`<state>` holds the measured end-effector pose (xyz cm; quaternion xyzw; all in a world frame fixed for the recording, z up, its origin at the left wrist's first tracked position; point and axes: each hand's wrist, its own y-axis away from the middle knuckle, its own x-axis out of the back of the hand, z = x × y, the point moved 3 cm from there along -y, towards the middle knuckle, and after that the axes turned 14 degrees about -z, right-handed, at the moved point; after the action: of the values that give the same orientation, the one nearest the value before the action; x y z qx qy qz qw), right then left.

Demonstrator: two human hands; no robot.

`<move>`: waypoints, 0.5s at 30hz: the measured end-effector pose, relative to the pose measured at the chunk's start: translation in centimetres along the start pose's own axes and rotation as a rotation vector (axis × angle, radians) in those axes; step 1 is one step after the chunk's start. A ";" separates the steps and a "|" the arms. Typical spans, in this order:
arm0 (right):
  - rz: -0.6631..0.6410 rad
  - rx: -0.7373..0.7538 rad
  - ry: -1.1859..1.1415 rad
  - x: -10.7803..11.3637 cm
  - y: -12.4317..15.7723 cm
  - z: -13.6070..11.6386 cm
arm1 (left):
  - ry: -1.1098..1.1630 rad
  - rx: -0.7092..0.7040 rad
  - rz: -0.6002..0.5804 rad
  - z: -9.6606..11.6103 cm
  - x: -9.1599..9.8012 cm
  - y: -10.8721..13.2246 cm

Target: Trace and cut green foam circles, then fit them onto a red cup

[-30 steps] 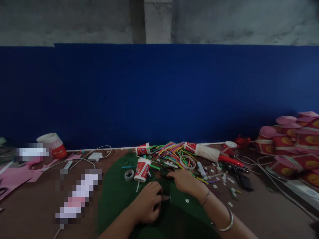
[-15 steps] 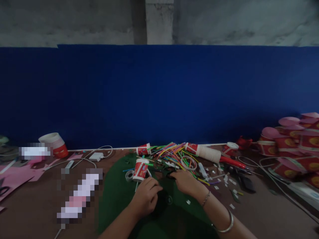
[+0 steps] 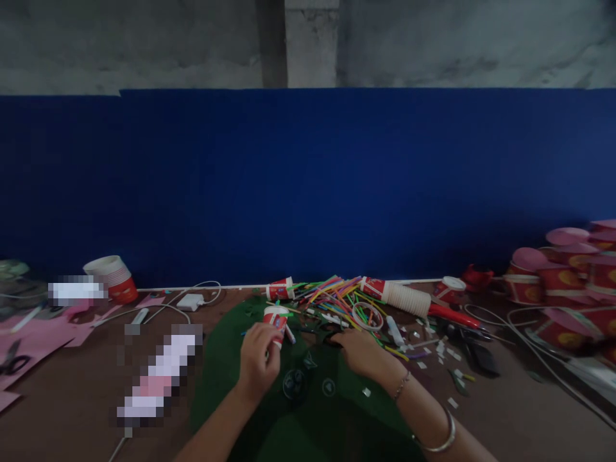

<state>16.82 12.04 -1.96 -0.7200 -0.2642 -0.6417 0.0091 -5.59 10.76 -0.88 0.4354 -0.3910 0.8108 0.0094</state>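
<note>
My left hand (image 3: 260, 359) is curled against a red-and-white paper cup (image 3: 275, 317) on the dark green mat (image 3: 226, 391), covering its lower left side. A thin green strip sticks out near the cup's top, and a pale straw-like piece lies at its right. My right hand (image 3: 362, 354) rests palm down to the right, fingers bent onto the dark handle of a pair of scissors (image 3: 329, 335). Those fingertips are partly hidden. Behind both hands spreads a pile of coloured straws (image 3: 332, 292), with another red cup (image 3: 280, 289) lying at its left end.
Behind the straws lies a stack of paper cups (image 3: 407, 299). White scraps (image 3: 452, 353) litter the table to the right, near pink-topped red cups (image 3: 568, 282). On the left are nested cups (image 3: 113, 279), a white charger (image 3: 190, 302) and pink paper (image 3: 38, 333). A blue wall (image 3: 308, 186) rises behind.
My left hand has moved left and forward onto the paper cup, uncovering printed marks on the mat. My right hand stays at the scissors. The view has shifted slightly.
</note>
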 end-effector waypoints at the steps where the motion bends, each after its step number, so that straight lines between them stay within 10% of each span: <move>1: 0.011 0.003 0.004 0.0 0.0 0.0 | -0.021 0.100 0.023 -0.9 0.7 -0.5; 4: 0.042 0.019 0.030 0.0 0.1 0.0 | -0.202 0.371 -0.132 -3.4 2.2 -1.8; 10: 0.036 0.017 0.025 0.1 0.1 -0.2 | -0.371 0.456 -0.619 -6.1 1.9 -0.7; 15: 0.027 -0.006 0.041 0.2 0.3 -0.3 | -0.424 0.448 -0.587 -6.5 1.7 0.7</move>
<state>16.67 11.70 -1.62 -0.7101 -0.2526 -0.6569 0.0210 -11.44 13.90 -2.20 0.6767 -0.0578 0.7312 0.0641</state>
